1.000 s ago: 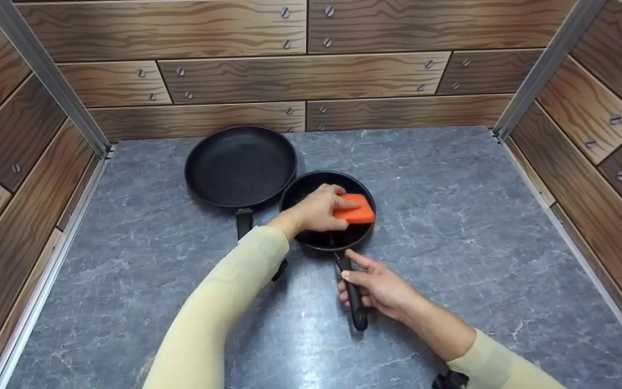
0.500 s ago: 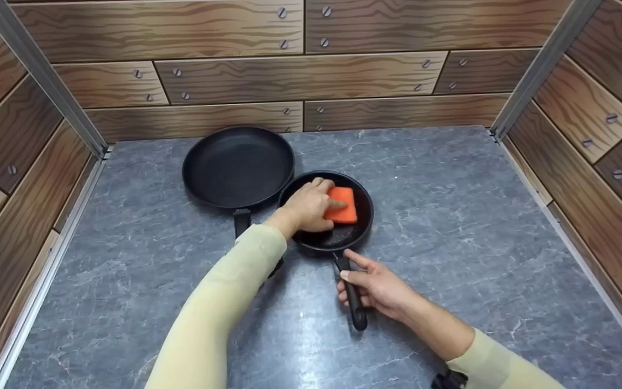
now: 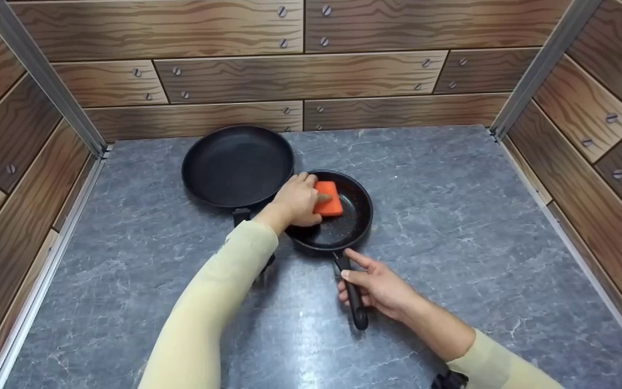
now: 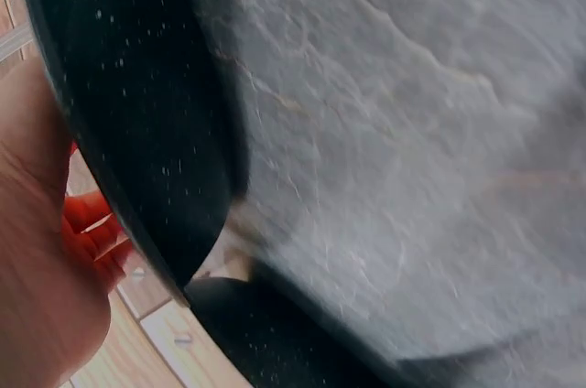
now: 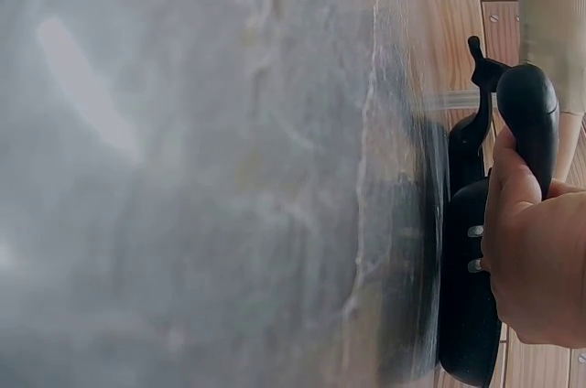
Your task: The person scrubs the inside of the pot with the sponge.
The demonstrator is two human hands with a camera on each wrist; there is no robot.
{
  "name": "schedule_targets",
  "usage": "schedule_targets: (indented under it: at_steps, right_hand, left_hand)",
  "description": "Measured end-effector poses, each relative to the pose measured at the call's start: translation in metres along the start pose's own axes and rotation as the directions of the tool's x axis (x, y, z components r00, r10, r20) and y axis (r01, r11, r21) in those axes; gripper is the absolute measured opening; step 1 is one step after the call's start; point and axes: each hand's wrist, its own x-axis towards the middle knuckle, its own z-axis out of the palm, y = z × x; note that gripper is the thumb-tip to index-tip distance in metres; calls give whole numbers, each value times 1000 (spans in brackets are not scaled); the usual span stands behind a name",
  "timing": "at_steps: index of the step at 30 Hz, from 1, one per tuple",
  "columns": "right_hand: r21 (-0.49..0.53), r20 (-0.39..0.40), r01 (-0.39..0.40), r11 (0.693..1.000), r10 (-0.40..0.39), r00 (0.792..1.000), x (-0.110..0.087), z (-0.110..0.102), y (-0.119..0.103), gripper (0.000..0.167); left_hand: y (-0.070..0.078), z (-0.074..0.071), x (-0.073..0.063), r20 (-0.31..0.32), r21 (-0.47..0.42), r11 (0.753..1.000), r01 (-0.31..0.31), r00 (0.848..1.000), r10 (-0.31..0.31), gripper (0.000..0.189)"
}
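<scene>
In the head view my left hand (image 3: 296, 200) grips an orange sponge (image 3: 329, 199) against the inside of the small black frying pan (image 3: 338, 232), at its left part. The hand and sponge cover that side of the pan. My right hand (image 3: 384, 289) holds the small pan's black handle (image 3: 355, 302), thumb on top; the right wrist view shows this hand (image 5: 540, 264) around the same handle (image 5: 529, 118). The left wrist view shows my left hand (image 4: 46, 251) behind the rim of a speckled pan (image 4: 137, 113), the sponge out of sight.
A larger black frying pan (image 3: 238, 167) stands at the small pan's upper left, their rims close together. My left forearm partly covers its handle (image 3: 241, 216). The grey marbled tabletop (image 3: 451, 216) is bordered by wood-patterned walls (image 3: 311, 75) and metal posts.
My left hand has slid the sponge leftward across the small pan from its right side, uncovering the right part of the pan's floor. The right hand keeps its hold on the handle.
</scene>
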Motion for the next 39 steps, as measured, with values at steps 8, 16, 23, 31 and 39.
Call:
schedule_targets:
  at_steps: [8, 16, 23, 31, 39]
  right_hand:
    - [2, 7, 16, 1000, -16, 1000, 0, 0, 1, 82]
    - [1, 1, 15, 1000, -15, 1000, 1, 0, 1, 82]
    - [1, -1, 9, 1000, -9, 1000, 2, 0, 0, 83]
    - [-7, -2, 6, 1000, -6, 1000, 2, 0, 0, 82]
    - [-19, -9, 4, 1000, -4, 1000, 0, -1, -1, 82]
  left_hand:
    - [-6, -4, -8, 60, 31, 999, 29, 998, -31, 57]
    - [-8, -9, -13, 114, 24, 999, 31, 993, -34, 54]
    - [-6, -14, -17, 168, 11, 1000, 23, 985, -24, 50]
    - [-6, -14, -26, 177, -31, 999, -18, 984, 23, 53]
    - [-4, -16, -31, 208, -116, 992, -55, 975, 78, 56]
